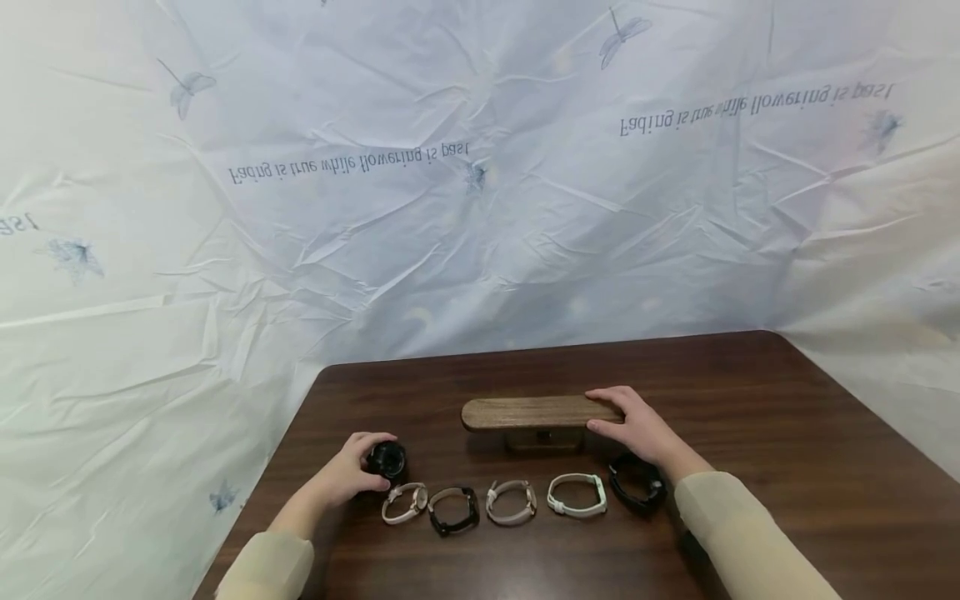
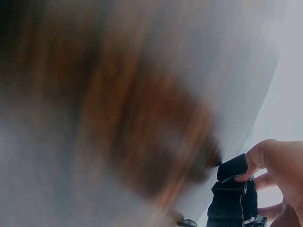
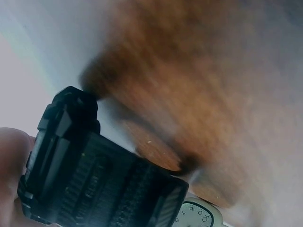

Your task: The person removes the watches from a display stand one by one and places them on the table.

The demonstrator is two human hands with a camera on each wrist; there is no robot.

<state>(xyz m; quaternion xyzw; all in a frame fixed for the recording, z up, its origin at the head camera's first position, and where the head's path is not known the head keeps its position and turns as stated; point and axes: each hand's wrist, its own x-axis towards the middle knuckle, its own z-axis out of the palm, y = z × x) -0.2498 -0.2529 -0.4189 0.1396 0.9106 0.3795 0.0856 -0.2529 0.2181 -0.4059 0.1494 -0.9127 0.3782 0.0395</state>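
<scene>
The left hand (image 1: 347, 475) was at the front left of the brown table (image 1: 787, 433); its fingers were curled round a black watch (image 1: 387, 458) w/ the thumb on the near side; the left wrist view showed fingertips (image 2: 265, 156) pinching the black strap, the rest was blurry. The right hand (image 1: 637, 425) lay on the right end of the wood stand (image 1: 525, 412); fingers were straight & close together on top, thumb on the front edge; the stand sat mid-table, just behind the row of watches. In the row, left to right: a pink watch (image 1: 405, 502), a black-strap watch (image 1: 454, 510), a beige watch (image 1: 512, 502), a white watch (image 1: 576, 495) & a big black watch (image 1: 636, 483); the last lay just by the right wrist, I couldn't tell if it touched. A crinkled white sheet (image 1: 480, 208) w/ dragonfly prints hung behind.
</scene>
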